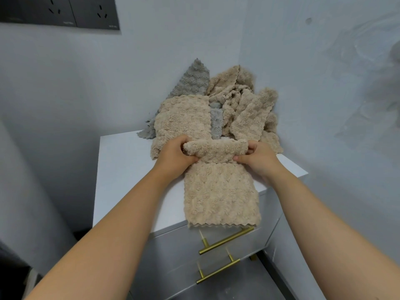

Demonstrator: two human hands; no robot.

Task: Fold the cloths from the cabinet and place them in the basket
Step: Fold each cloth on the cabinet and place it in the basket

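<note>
One beige cloth under work. It lies flat on the white cabinet top, toward the front right, and its scalloped near hem hangs just over the front edge above the upper drawer. The far end is lifted and turned back toward the person as a thick fold, held at both ends.

L hand holds the fold's left end: fingers curled over the top, thumb beneath, pinching the fabric. R hand holds the right end: thumb pressed along the front of the fold, fingers curled behind it, tips mostly hidden by the pile of the fabric. Both forearms are bare and reach in from the near side.

Behind the cloth, at the back corner of the top:
- Loose heap of crumpled cloths, beige, leaning vs. both walls.
- Flatter beige cloth left of the heap; its near part runs behind the L hand.
- Grey cloth propped up vs. the wall behind that. More grey shows in the gap between the flatter cloth and the heap, and at the heap's left foot.

Cabinet front: two drawers, each w/ a brass bar handle, upper handle and lower handle. Dark socket plate on the pale wall, upper left.
</note>
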